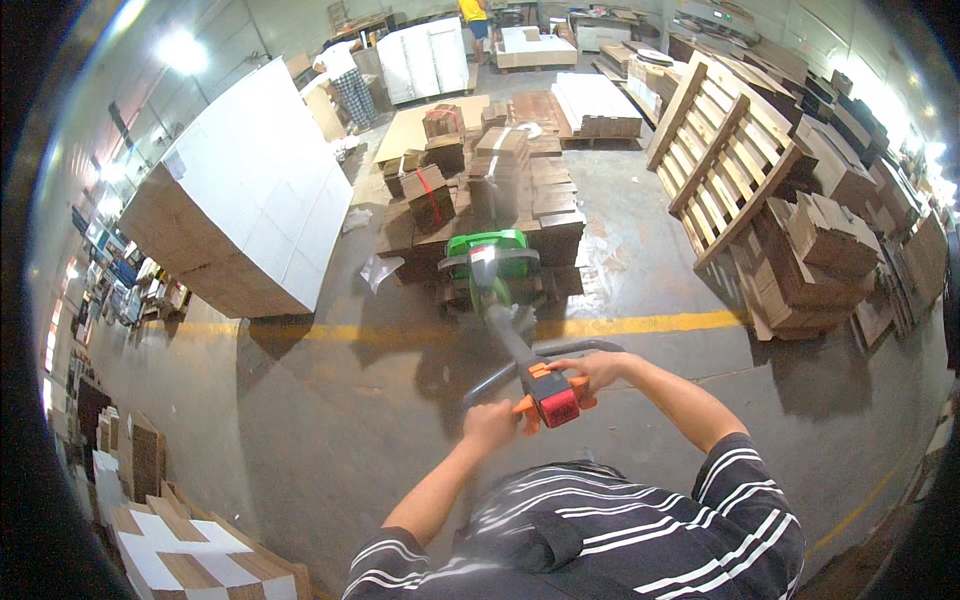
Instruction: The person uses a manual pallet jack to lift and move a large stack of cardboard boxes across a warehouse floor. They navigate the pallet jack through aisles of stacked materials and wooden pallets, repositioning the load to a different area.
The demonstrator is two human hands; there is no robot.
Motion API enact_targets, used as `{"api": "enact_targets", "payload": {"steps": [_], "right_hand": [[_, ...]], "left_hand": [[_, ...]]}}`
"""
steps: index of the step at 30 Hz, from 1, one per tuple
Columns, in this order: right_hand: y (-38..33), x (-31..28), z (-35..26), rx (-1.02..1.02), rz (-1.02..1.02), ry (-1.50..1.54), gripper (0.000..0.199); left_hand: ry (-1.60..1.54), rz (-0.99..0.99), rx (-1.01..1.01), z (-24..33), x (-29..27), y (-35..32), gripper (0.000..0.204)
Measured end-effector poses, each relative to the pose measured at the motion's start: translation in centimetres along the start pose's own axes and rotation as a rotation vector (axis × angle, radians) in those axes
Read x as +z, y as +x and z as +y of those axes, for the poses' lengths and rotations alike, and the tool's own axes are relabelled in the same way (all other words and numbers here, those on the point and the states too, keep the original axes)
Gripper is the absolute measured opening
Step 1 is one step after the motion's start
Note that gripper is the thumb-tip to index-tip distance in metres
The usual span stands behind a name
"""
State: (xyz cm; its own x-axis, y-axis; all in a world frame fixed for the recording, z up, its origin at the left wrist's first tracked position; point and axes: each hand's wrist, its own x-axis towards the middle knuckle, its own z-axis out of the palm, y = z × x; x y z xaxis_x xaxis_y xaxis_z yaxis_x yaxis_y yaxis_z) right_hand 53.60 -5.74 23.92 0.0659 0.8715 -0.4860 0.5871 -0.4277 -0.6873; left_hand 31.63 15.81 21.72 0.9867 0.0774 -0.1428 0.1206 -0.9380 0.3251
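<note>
Both of my hands are on the control handle (pixel 548 385) of a green electric pallet truck (pixel 490 250). The handle's head is black, with a red end and orange thumb controls. My left hand (pixel 490 426) is closed round the left side of the handle, beside an orange control. My right hand (pixel 600 371) grips the right side, its fingers near the orange buttons on top. A grey shaft runs forward from the handle to the truck's green body. Just beyond stand stacked brown cardboard sheets (pixel 555 190), some bundled with red strap; the truck's forks are hidden.
A tall stack of white-topped board (pixel 250 190) stands at the left. To the right, a wooden pallet (pixel 735 155) leans by cardboard piles (pixel 810 260). A yellow floor line (pixel 640 325) crosses ahead. More board (pixel 190 550) lies at lower left. A person in yellow (pixel 475 15) stands far back.
</note>
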Motion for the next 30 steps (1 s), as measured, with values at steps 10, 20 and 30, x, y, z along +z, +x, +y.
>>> {"api": "enact_targets", "payload": {"steps": [10,20,30], "right_hand": [[0.3,0.4,-1.4,0.031,-0.006,0.015,0.110],[0.1,0.4,-3.4,0.056,-0.036,0.013,0.112],[0.1,1.0,-4.6,-0.005,-0.010,0.057,0.112]], "left_hand": [[0.019,-0.030,-0.024,-0.6,-0.3,-0.9,0.029],[0.013,0.078,0.023,-0.8,-1.4,-2.5,0.029],[0.032,0.086,0.040,-1.3,-1.8,-3.7,0.027]]}}
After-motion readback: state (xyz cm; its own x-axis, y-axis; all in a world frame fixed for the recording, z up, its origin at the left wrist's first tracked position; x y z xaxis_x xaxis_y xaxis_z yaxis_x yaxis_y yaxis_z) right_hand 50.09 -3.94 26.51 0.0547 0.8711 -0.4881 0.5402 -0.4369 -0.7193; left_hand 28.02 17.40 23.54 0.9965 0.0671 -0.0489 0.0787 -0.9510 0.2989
